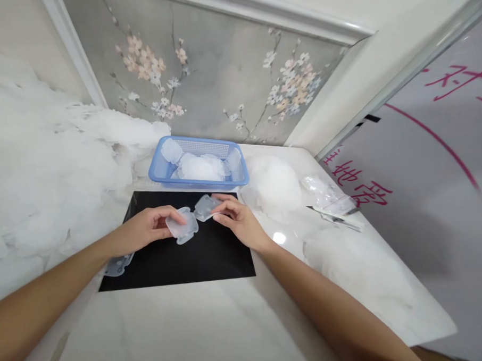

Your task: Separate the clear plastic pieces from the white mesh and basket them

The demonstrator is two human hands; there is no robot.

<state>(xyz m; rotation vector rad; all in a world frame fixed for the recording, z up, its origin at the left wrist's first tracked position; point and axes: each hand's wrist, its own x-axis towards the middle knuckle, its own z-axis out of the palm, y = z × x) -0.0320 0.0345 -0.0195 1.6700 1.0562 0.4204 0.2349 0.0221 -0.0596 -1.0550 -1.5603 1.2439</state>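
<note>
Over a black mat (pixel 205 259), my left hand (pixel 151 227) pinches a translucent, frosted plastic piece (pixel 182 226) with a notched, rounded outline. My right hand (pixel 237 217) grips a second frosted piece (pixel 205 207) by its right side, just beyond the first. The two pieces are very close at their facing edges; I cannot tell whether they touch. Another such piece (pixel 118 265) lies at the mat's left edge, partly hidden by my left forearm. Behind the hands stands a blue plastic basket (pixel 199 184) with several similar frosted pieces inside.
A large heap of white translucent pieces (pixel 45 177) covers the left side. A smaller white pile (pixel 273 184) sits right of the basket. Clear plastic bags (pixel 324 192) and a thin pointed tool (pixel 339 219) lie farther right. A whiteboard with red writing (pixel 415 209) borders the marble-patterned table (pixel 170 326).
</note>
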